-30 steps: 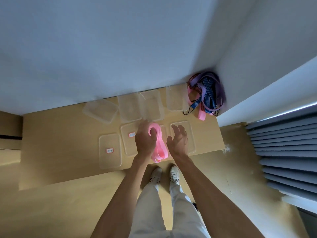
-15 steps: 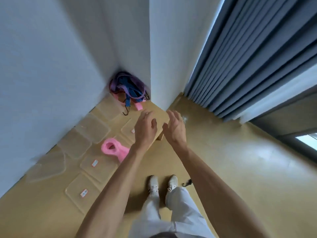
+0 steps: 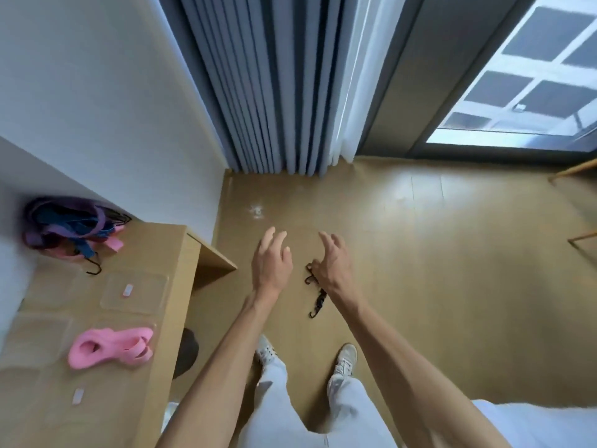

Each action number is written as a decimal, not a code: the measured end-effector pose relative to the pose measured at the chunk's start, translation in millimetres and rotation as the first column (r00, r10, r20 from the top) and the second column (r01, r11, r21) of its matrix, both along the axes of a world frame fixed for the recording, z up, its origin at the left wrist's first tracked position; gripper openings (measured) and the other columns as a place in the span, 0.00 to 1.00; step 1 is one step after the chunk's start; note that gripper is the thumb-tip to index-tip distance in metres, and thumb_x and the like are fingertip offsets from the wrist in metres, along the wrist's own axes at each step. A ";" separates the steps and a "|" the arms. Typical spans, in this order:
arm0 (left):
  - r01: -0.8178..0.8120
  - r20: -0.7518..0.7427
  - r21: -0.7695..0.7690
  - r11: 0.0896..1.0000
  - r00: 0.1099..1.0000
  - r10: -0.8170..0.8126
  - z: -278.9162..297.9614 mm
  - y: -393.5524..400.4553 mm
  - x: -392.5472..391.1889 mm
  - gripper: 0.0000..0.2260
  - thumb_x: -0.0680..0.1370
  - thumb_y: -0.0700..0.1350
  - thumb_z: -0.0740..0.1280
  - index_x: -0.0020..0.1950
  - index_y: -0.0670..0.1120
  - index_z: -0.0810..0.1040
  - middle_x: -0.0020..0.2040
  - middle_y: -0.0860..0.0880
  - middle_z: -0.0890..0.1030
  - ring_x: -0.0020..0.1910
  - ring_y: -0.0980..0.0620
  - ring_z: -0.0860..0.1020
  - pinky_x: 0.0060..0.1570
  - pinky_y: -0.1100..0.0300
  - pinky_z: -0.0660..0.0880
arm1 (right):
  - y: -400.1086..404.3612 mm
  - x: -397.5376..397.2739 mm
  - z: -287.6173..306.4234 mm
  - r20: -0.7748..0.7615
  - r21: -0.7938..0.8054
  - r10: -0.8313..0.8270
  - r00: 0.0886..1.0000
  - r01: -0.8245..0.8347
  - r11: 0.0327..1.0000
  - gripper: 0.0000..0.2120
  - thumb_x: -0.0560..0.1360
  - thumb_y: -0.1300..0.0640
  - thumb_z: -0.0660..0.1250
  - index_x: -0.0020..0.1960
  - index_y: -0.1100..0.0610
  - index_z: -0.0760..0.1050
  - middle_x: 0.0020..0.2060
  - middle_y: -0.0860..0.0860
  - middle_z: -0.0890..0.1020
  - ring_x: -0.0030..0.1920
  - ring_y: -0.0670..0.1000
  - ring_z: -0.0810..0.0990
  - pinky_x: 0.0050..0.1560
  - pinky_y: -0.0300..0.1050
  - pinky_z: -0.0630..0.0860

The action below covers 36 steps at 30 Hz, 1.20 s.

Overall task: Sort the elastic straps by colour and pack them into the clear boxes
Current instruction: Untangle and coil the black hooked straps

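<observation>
A folded pink strap (image 3: 109, 349) lies on a clear box (image 3: 35, 337) on the wooden table (image 3: 168, 305) at the left. A tangled pile of purple, blue and pink straps (image 3: 71, 227) sits in the table's far corner against the wall. Another clear box (image 3: 134, 292) with a pink label lies between them. On the floor a black strap with hooks (image 3: 318, 302) lies partly hidden under my right hand (image 3: 329, 263). My left hand (image 3: 271, 263) hovers beside it. Both hands are held out over the floor with fingers spread, holding nothing.
Grey-blue curtains (image 3: 274, 92) hang ahead, with a window (image 3: 523, 76) at the upper right. My legs and white shoes (image 3: 345, 360) stand on the tan floor. A wooden frame (image 3: 578, 234) shows at the right edge. More clear boxes lie blurred at the table's near end.
My view has swung right, from the table to the floor. Both hands left the pink strap on the table and now reach out above the black strap on the floor.
</observation>
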<state>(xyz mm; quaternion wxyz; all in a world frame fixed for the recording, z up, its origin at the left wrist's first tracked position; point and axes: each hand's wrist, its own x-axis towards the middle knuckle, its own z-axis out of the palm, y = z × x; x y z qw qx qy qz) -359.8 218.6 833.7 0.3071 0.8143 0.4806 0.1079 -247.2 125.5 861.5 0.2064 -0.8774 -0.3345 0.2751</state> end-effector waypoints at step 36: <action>-0.090 -0.373 -0.296 0.951 0.928 -0.028 -784.6 -60.6 133.4 0.20 0.76 0.32 0.60 0.65 0.45 0.78 0.66 0.49 0.76 0.56 0.44 0.78 0.47 0.60 0.68 | -76.4 91.6 -776.7 -0.208 -0.348 -0.198 0.958 0.117 0.930 0.24 0.72 0.66 0.58 0.67 0.56 0.70 0.58 0.57 0.75 0.57 0.60 0.75 0.58 0.54 0.75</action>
